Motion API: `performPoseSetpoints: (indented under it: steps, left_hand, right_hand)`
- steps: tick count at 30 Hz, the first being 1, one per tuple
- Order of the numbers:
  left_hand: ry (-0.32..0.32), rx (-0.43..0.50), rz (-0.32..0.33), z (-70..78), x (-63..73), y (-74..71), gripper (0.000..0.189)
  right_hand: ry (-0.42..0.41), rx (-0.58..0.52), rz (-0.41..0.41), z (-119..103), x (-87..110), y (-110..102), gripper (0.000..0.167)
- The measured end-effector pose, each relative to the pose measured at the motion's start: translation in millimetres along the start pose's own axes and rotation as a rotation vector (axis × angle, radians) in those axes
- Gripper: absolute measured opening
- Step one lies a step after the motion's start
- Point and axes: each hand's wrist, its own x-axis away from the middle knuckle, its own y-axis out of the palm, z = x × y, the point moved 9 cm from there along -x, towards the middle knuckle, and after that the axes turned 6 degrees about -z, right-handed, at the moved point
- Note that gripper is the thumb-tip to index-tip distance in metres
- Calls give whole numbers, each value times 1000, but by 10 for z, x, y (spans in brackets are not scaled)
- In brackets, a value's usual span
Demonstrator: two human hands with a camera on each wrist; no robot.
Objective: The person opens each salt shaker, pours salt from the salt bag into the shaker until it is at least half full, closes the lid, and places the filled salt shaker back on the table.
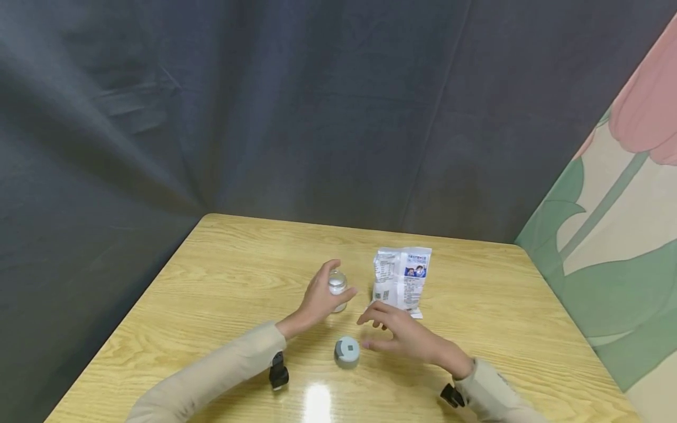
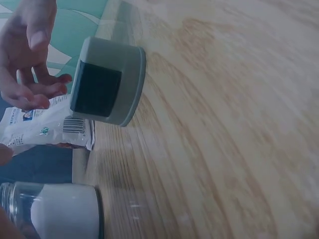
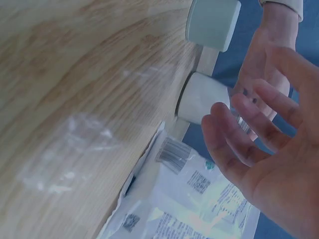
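Note:
A clear glass jar [image 1: 337, 304] of white powder stands upright on the table, its mouth uncovered. My left hand [image 1: 321, 295] is beside the jar, thumb and fingers spread wide around its upper part. In front of the jar, a grey-green round cap [image 1: 347, 351] with a dark window on its side rests on the table. My right hand [image 1: 407, 335] hovers just right of the cap, fingers loosely bent and holding nothing. Behind that hand, a white printed plastic packet [image 1: 403, 276] stands on the table. The left wrist view shows the cap [image 2: 107, 82] near the jar [image 2: 67, 211].
The wooden table [image 1: 238, 258] has its far edge along a dark curtain [image 1: 338, 117]. A flower-patterned panel [image 1: 624, 235] rises at the right. Black straps hang at both wrists.

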Motion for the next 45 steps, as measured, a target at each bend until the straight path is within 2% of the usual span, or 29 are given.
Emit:
performPoseSetpoints:
  steps: [5, 12, 21, 26, 33, 40, 45]
  left_hand:
    - [-12, -20, -2, -61, 17, -41, 72]
    - [-56, -59, 5, -134, 20, -97, 62]
    - [-63, -65, -37, -226, 13, -115, 58]
    - [-69, -83, -44, -256, 32, -139, 57]
    - [-55, -116, -53, -222, 33, -142, 57]
    - [-35, -131, -41, -203, 7, -158, 57]
    - [-34, -139, -54, -212, -27, -136, 57]
  right_hand:
    - [4, 19, -83, -57, -58, 125, 41]
    - [-64, 119, -136, -176, -153, 254, 45]
    - [-43, 103, -204, -158, -206, 413, 44]
    - [-37, 111, -218, -166, -220, 453, 44]
    - [9, 65, -220, -112, -188, 497, 43]
    - [-16, 106, -186, -119, -194, 447, 45]
    - [0, 98, -168, -103, -209, 390, 44]
